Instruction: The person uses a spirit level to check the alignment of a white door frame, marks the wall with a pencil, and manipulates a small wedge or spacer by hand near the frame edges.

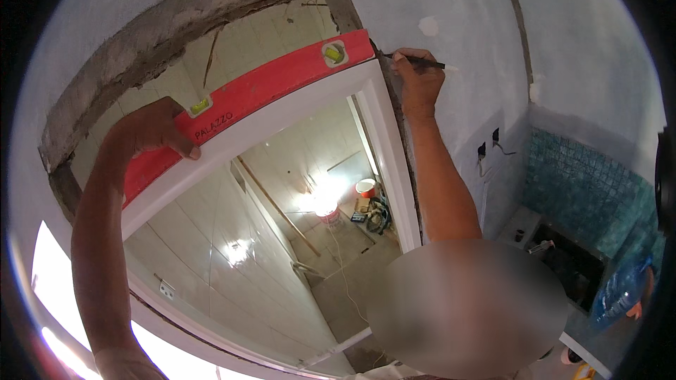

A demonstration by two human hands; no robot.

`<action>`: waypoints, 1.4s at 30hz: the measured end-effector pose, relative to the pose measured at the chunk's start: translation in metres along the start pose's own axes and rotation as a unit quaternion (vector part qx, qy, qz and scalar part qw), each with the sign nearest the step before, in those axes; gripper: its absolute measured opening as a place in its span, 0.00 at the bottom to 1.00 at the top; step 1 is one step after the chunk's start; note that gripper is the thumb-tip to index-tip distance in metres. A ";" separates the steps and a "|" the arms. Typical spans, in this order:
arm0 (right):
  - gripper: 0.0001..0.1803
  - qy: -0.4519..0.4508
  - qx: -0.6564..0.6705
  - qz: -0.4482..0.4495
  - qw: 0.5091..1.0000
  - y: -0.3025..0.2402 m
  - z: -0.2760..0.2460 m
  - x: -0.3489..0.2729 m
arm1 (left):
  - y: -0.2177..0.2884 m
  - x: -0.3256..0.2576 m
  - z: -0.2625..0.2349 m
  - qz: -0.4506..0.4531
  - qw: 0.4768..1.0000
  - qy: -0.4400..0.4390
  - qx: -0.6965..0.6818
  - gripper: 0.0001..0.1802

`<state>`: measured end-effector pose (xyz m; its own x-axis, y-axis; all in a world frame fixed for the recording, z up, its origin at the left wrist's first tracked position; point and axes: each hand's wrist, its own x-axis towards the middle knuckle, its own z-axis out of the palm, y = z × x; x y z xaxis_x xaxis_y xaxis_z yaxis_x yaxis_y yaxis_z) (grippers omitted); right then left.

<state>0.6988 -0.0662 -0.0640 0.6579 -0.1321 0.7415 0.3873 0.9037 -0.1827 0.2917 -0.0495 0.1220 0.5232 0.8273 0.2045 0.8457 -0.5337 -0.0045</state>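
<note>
A red spirit level (260,84) lies along the top of a white door frame (282,125), slanting up to the right in the picture. My left hand (149,127) is closed round its left part, thumb over the front face. Near the level's right end, my right hand (421,84) pinches a slim black pencil (426,62). The pencil's left end is by the gap between the frame's upper right corner and the grey wall (465,35). Two yellow-green vials show in the level. A blurred patch hides the lower part of my right arm.
Rough broken masonry (169,24) edges the opening above the frame. Through the doorway are a bright lamp (325,200), a wooden stick (278,204), a bucket (365,187) and cables. A dark sink (572,262) and blue-green tiles (584,176) stand at right, below loose wall wires (482,151).
</note>
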 end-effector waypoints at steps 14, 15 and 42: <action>0.06 0.012 0.025 -0.036 0.999 0.017 -0.002 0.001 | -0.007 0.002 0.005 0.082 0.996 0.026 -0.034 0.34; 0.06 0.017 0.050 -0.030 0.998 0.015 -0.001 -0.001 | -0.007 0.002 0.005 0.075 0.996 0.042 -0.025 0.35; 0.05 0.017 0.027 -0.027 0.999 0.013 0.000 -0.001 | 0.001 -0.006 0.005 0.078 0.995 0.053 0.005 0.33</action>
<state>0.7032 -0.0545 -0.0665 0.6592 -0.1933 0.7267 0.3874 0.9156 -0.1079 0.2900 -0.0537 0.1158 0.6350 0.7105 0.3032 0.7559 -0.6525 -0.0540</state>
